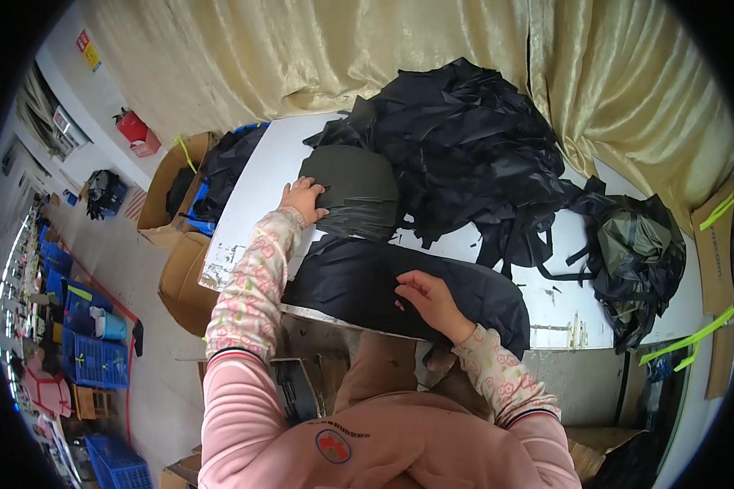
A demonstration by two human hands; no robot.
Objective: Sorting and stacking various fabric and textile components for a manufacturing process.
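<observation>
A thick stack of dark grey-black panels [347, 175] with rounded far corners sits on the white table, its near edges fanned in uneven layers. My left hand [303, 200] rests against the stack's left edge, fingers spread and touching its top. Nearer to me lies a long black fabric piece [347, 281] with a rounded right end, spread along the table's front edge. Over its middle is my right hand [435, 303], fingers loosely bent and thumb apart from them, with nothing visible in it. Whether its fingertips touch the fabric is hard to tell.
A large heap of black fabric [465, 138] covers the back of the white table [249, 191]. At the right is a bundle of black and olive material [640, 244]. Cardboard boxes [186, 273] stand left of the table. Gold curtains [318, 49] hang behind; blue crates [98, 359] line the floor.
</observation>
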